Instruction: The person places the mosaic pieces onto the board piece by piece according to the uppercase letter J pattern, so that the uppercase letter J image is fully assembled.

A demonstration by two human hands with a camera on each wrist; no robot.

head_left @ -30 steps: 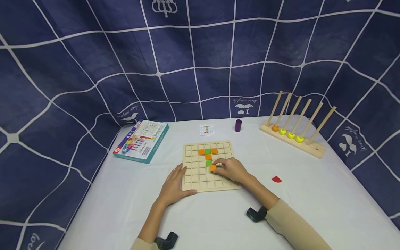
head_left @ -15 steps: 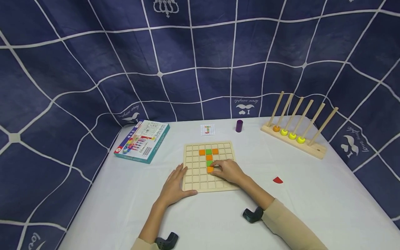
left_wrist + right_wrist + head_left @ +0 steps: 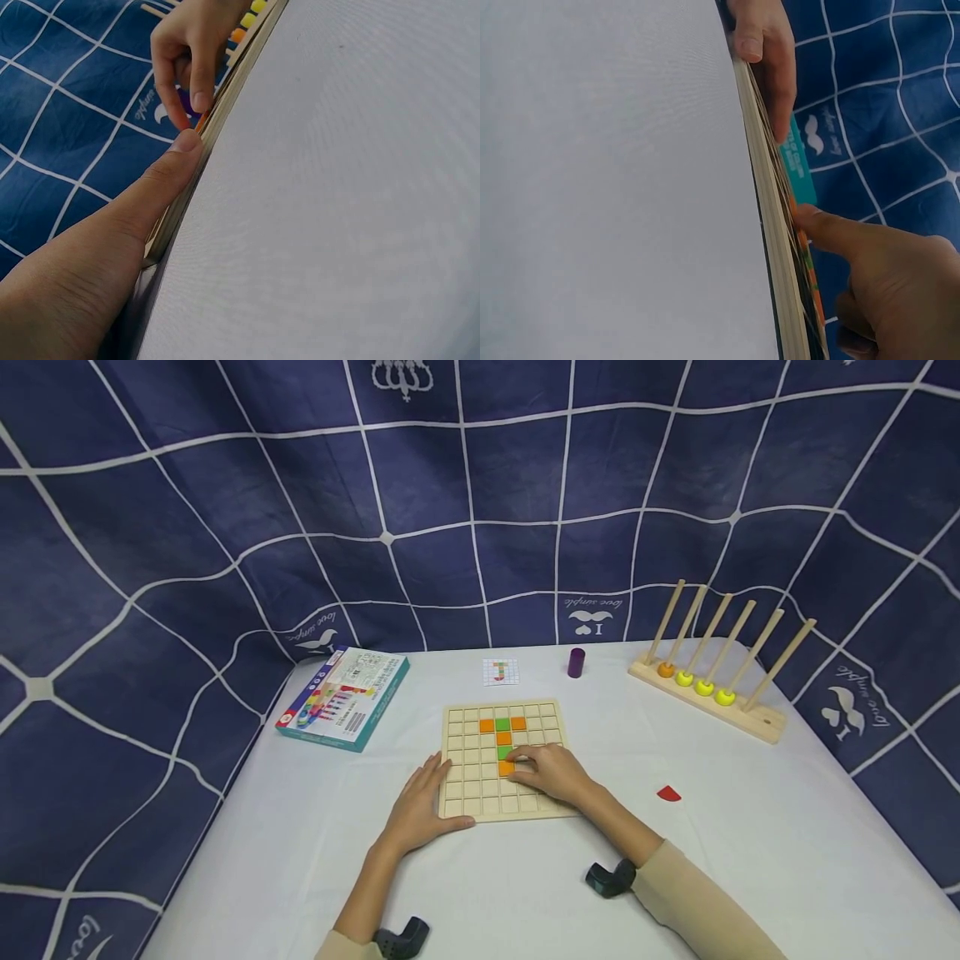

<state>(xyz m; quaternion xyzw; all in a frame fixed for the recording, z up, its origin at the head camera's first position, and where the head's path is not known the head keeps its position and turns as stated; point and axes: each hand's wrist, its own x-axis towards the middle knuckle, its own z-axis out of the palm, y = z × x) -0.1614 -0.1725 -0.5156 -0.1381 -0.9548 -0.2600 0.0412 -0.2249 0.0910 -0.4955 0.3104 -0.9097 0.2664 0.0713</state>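
Note:
On the wooden grid board [image 3: 470, 785], several orange and green square tiles form a T shape. My right hand [image 3: 553, 772] is over the board, its thumb and forefinger pinching the lowest orange tile [image 3: 506, 769] at its right side, in the cell below a green tile [image 3: 503, 752]. In the right wrist view that forefinger meets the orange edge low over the board. My left hand [image 3: 418, 804] rests at the board's lower left corner, fingers spread along the left side and thumb [image 3: 184, 142] along the front edge.
A small pattern card [image 3: 500, 672] and a purple cylinder [image 3: 576, 662] stand behind the board. A boxed set [image 3: 343, 697] lies at left. At right are a peg stand [image 3: 708, 702] with beads and a red wedge piece [image 3: 668, 793].
My right hand has lowered the orange tile from a tilt above the board to flat in the cell under the lower green tile. The left hand stays put.

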